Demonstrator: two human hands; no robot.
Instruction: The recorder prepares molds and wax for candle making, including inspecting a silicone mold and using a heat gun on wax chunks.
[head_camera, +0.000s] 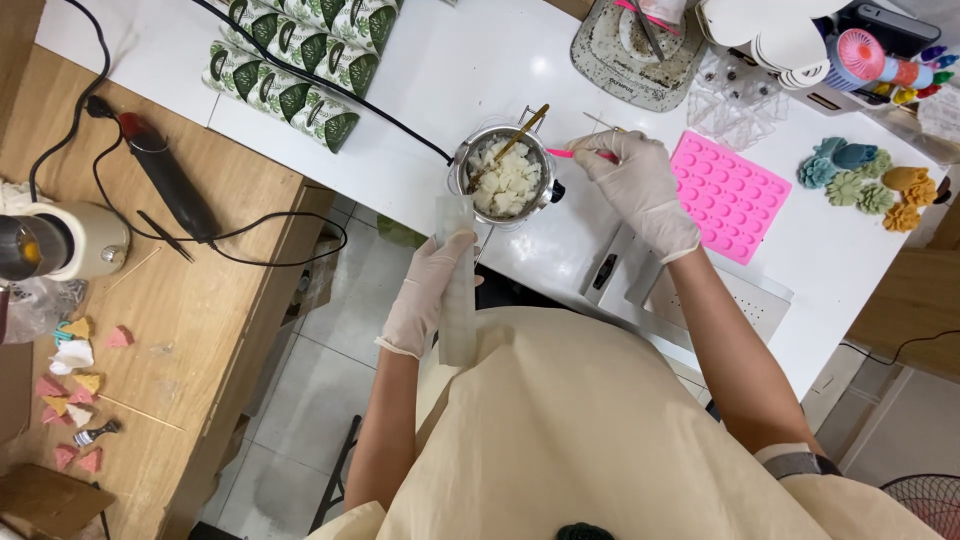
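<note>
Resting on the white counter (440, 80), a small metal pot (505, 175) of soft wax chunks; left hand (425, 290) grips a pliable clear sleeve (458, 290) below it, right hand (640, 185) pinches a pink stick (575, 154) beside it.

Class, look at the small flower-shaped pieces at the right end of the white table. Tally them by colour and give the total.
Teal flower pieces: 3
Green flower pieces: 3
Orange flower pieces: 3
Total: 9, though they overlap, so the count is approximate.
</note>
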